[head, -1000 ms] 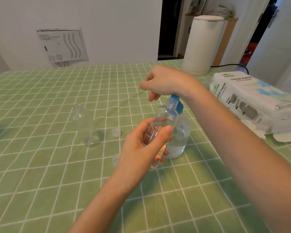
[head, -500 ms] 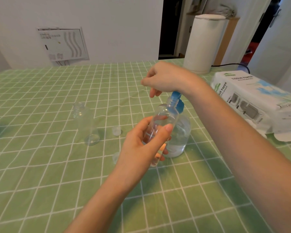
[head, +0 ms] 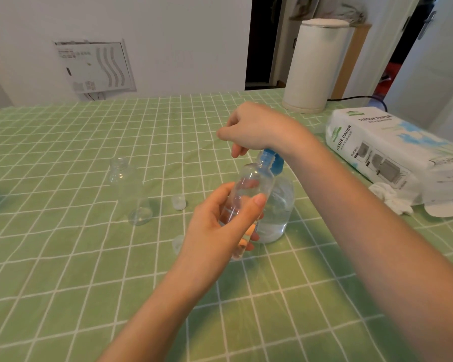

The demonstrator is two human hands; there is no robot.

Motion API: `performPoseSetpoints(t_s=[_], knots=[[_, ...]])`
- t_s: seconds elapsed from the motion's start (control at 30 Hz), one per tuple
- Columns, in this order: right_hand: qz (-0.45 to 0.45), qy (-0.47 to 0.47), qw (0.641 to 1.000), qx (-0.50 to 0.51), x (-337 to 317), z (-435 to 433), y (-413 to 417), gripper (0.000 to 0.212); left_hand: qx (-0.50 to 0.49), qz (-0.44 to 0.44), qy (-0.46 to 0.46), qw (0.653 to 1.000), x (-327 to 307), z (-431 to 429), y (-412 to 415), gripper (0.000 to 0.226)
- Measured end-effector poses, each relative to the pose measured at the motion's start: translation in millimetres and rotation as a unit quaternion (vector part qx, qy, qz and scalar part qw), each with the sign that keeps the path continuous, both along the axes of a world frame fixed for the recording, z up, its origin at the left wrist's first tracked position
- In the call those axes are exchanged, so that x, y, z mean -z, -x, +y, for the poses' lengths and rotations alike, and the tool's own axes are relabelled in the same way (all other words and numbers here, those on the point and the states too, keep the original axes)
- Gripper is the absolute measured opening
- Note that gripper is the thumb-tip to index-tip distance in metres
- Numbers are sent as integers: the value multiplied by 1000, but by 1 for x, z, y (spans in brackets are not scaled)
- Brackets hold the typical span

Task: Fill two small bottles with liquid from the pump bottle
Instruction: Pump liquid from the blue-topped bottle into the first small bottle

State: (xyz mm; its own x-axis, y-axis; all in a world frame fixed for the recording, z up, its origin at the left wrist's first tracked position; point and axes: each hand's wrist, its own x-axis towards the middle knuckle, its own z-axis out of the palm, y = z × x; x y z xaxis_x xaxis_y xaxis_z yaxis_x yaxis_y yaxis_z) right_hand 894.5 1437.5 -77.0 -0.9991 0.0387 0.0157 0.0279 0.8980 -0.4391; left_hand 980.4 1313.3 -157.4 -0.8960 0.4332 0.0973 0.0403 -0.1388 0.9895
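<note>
A: Containers?
B: My left hand (head: 215, 226) grips a small clear bottle (head: 249, 189), tilted, neck at the pump bottle's (head: 277, 210) blue head (head: 271, 160); some liquid inside. My right hand (head: 256, 126), loosely curled, rests atop the pump.
A: Others?
B: Second small bottle (head: 131, 194), uncapped, looks empty, stands left on the tablecloth (head: 63, 257); pump bottle partly full.

Green checked table (head: 63, 257): empty bottle (head: 131, 194), pump bottle (head: 277, 212), tissue pack (head: 382, 152), perhaps caps (head: 179, 201).
</note>
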Motion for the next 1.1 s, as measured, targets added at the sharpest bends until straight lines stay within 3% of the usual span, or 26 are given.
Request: performPoseSetpoints(t_s=[0.53,0.8,1.1], knots=[[-2,-5,1000,-5,-8,-1,3,33,-4,7,-8,1000,-3,0,-1,44],[-3,5,1000,-5,1,1,1,35,1,1,3,1000,-1,0,-1,25],[8,8,1000,-9,-7,2,3,33,0,7,-6,1000,-4,0,-1,34]])
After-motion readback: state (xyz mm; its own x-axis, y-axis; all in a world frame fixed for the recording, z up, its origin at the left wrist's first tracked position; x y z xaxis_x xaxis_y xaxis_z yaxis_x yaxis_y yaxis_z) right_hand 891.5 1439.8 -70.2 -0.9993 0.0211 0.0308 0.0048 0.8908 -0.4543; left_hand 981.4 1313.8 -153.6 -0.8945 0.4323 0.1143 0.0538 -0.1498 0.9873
